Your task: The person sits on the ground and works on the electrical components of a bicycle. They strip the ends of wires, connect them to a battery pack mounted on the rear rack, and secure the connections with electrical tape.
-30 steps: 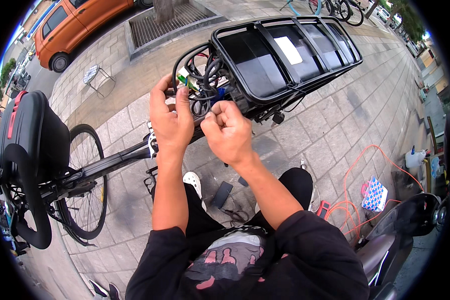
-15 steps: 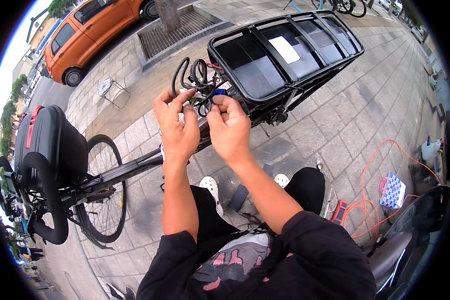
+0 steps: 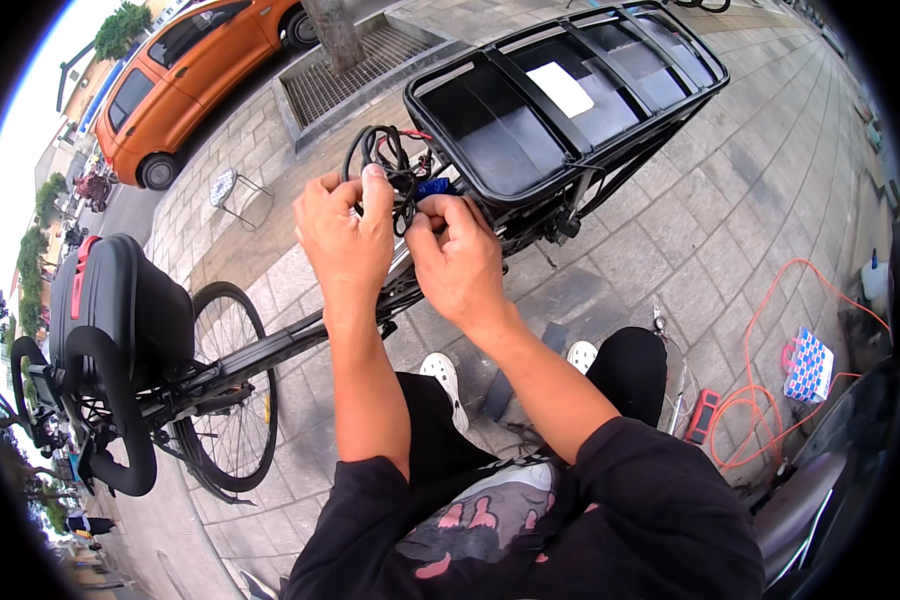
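Note:
A bundle of looped black cables point(image 3: 370, 142) with some red wire rises from a black bicycle frame point(image 3: 270, 343), beside a large black rear rack point(image 3: 510, 140). My left hand point(image 3: 348, 232) has its fingers curled on the left side of the bundle, thumb raised against the loops. My right hand point(image 3: 457, 260) pinches at the lower cables, next to a blue part point(image 3: 433, 187) at the rack's front. The exact strands under my fingertips are partly hidden.
A black case point(image 3: 120, 300) sits at the bicycle's handlebar end. An orange car point(image 3: 190, 70), tree grate point(image 3: 360, 70) and stool point(image 3: 230, 190) lie beyond. On the pavement are an orange hose point(image 3: 750, 400), a red device point(image 3: 702, 415) and a checkered box point(image 3: 808, 365).
My left hand has shifted and curled further round the cable loops, which are bunched closer. My right hand stays low on the bundle, slightly lower in view. The whole view has tilted slightly.

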A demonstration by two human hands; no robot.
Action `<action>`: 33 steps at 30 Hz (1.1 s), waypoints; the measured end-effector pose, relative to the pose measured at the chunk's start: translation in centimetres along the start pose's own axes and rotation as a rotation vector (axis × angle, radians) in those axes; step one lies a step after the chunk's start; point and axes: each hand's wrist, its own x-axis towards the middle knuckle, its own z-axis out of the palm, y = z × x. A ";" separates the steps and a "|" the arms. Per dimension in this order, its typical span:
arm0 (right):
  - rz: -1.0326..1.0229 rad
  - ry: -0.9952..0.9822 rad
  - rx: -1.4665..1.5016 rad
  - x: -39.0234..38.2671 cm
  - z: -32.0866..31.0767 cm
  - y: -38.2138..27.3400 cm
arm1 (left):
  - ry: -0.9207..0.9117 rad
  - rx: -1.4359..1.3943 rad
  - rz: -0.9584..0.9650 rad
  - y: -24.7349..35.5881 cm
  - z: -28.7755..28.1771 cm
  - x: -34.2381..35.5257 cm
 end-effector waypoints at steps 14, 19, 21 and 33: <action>0.065 -0.120 -0.100 -0.2 -0.4 0.9 | -0.113 -0.114 -0.087 -1.2 0.2 0.0; 0.033 -0.084 -0.142 -0.5 -0.5 1.2 | -0.095 -0.156 -0.051 -2.1 0.7 -0.3; -0.018 -0.048 -0.199 -0.7 -0.6 1.5 | -0.093 -0.194 -0.058 -2.6 0.9 -0.4; 0.097 -0.216 -0.223 -0.4 -1.8 0.8 | -0.035 -0.360 -0.052 -2.6 1.0 -1.9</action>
